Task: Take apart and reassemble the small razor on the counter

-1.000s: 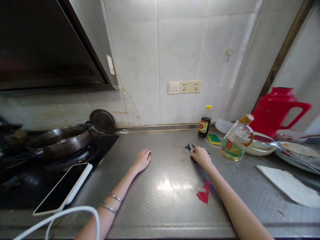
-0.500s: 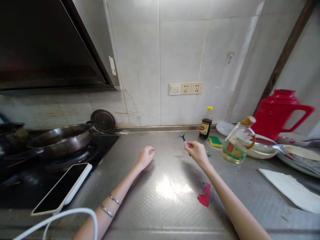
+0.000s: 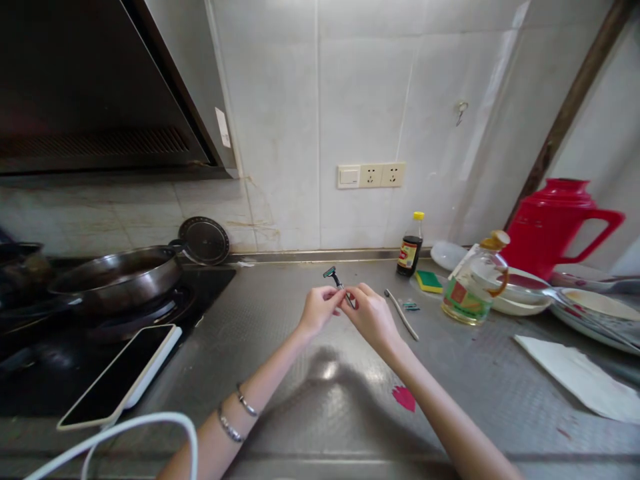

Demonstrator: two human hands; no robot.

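Observation:
Both my hands meet above the middle of the steel counter (image 3: pixel 320 400). My right hand (image 3: pixel 371 317) pinches the handle of a small razor (image 3: pixel 334 277), whose green-black head points up and away. My left hand (image 3: pixel 317 309) is closed on the same handle from the left side. On the counter just right of my right hand lie a second thin razor handle (image 3: pixel 401 313) and a small green blade piece (image 3: pixel 411 307).
Left, a pan (image 3: pixel 113 277) sits on the dark stove, with a phone (image 3: pixel 120 375) and white cable (image 3: pixel 115 433) near the front edge. Right: a dark sauce bottle (image 3: pixel 411 248), sponge (image 3: pixel 429 281), oil bottle (image 3: pixel 473 290), bowls, red jug (image 3: pixel 555 223), white paper (image 3: pixel 580 377).
My right hand lifted a razor off the counter and carried it left. My left hand rose from the counter and closed on the handle too. A second handle now lies uncovered on the counter.

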